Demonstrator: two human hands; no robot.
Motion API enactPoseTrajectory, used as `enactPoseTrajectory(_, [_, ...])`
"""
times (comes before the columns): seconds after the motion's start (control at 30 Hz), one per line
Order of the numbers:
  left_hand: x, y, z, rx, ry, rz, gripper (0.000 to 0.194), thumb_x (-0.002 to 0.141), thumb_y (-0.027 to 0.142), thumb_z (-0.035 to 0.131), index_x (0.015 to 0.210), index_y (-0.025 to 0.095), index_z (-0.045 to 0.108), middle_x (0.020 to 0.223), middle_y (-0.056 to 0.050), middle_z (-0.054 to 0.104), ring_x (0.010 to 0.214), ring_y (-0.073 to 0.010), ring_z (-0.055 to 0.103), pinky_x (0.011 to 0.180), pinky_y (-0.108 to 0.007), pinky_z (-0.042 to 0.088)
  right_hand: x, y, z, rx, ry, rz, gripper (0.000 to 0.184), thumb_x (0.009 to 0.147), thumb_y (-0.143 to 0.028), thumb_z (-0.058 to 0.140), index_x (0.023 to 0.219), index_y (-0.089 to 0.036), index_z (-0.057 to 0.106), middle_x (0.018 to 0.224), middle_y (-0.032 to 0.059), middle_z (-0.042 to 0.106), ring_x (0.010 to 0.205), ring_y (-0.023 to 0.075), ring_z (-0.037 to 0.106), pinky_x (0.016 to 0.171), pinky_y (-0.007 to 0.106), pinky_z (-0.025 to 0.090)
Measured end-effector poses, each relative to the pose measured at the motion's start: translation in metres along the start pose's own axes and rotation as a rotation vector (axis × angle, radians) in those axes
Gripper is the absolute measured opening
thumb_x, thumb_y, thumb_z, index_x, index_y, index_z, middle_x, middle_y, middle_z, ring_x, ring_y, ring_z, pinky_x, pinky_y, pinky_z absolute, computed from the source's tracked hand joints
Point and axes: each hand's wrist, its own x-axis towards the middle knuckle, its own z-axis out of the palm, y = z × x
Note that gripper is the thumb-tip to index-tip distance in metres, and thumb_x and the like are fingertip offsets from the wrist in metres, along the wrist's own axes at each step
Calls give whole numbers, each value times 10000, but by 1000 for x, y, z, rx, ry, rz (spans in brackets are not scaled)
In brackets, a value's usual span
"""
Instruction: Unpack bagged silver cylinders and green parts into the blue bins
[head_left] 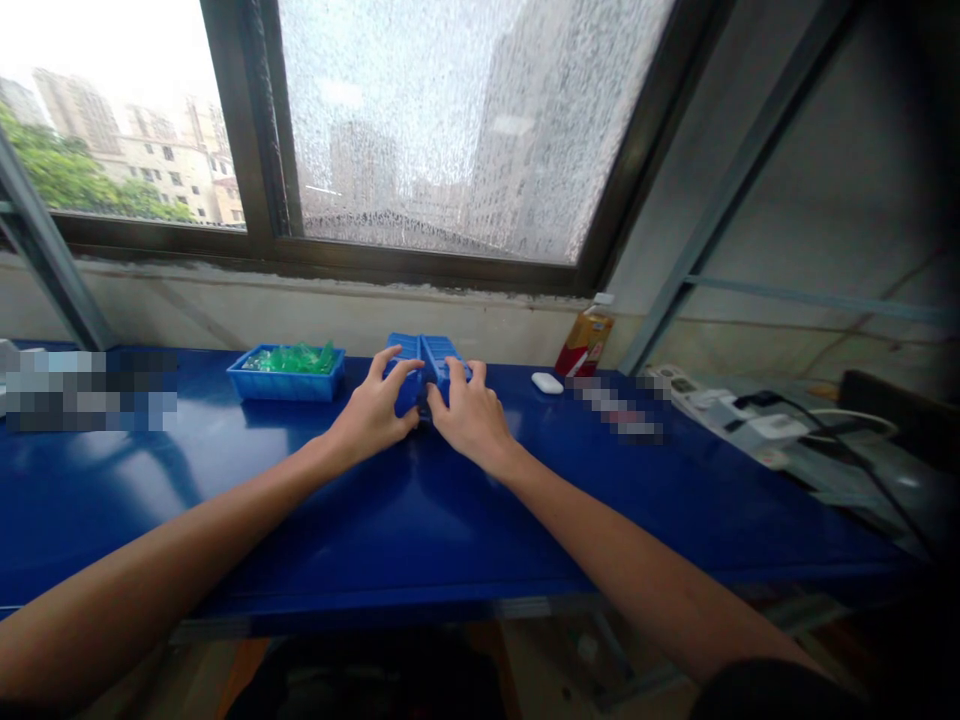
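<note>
- Bare forearms (247, 500) are closest to the camera, both ours, stretched over the blue tabletop (442, 530) from either side.
- Our left hand (381, 410) has its fingers half-curled around the left blue bin (407, 397), thumb low on the near side. Our right hand (474, 415) has the right blue bin (441, 350) much the same way. Can't tell how tight either grip is.
- Both bins sit straight ahead between our hands, near the wall (480, 318), narrow dark gap between them. Looks like their long axis points away from us, but our fingers cover loads. Neither hand's nearer; each touches its own bin.
- Off left, a blue tray (285, 388) holds green pieces (300, 357). Over right: white case (547, 383), bottle (586, 338).
</note>
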Motion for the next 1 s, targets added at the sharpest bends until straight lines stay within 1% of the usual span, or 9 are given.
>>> enactPoseTrajectory(0.27, [-2,2,-6,27,-17,61,524,678,150,544,1188,205,434,1287,-114,321,1200,-295,413,976,-426,406,-1,-1,-3,17,-22,23,484,866,-446,301,1279,-195,327,1198,153,402,861,270,613,704,384,481])
enactPoseTrajectory(0.5, [-2,-2,-12,30,-41,68,511,688,184,560,1183,205,436,1245,-110,345,1185,-285,418,981,-424,402,-2,1,-4,5,-23,12,490,870,-442,283,1288,-190,316,1215,158,387,872,261,609,722,382,477])
enactPoseTrajectory(0.63, [-5,-3,-20,40,-75,87,527,678,165,561,1186,220,433,1237,-99,351,1169,-272,432,995,-422,386,-2,2,-9,-15,-47,3,492,864,-454,289,1286,-201,323,1200,152,399,856,260,610,716,383,476])
enactPoseTrajectory(0.83, [-11,-3,-33,64,-107,128,530,661,135,553,1173,216,442,1226,-97,366,1179,-258,416,1024,-404,355,0,6,-18,-39,-131,-9,512,857,-485,309,1306,-240,310,1148,140,440,860,284,603,712,396,469])
enactPoseTrajectory(0.93, [-11,-3,-40,87,-162,180,539,646,118,545,1165,235,453,1229,-87,379,1169,-253,427,1019,-401,361,0,7,-20,-35,-143,-3,526,856,-473,306,1322,-229,296,1182,153,422,851,293,607,712,407,467])
enactPoseTrajectory(1.0, [-11,-2,-45,109,-185,215,541,636,105,536,1156,239,466,1229,-84,384,1163,-250,434,1013,-395,367,0,7,-21,-29,-149,-1,538,855,-451,308,1335,-208,282,1242,172,380,867,305,604,724,420,464])
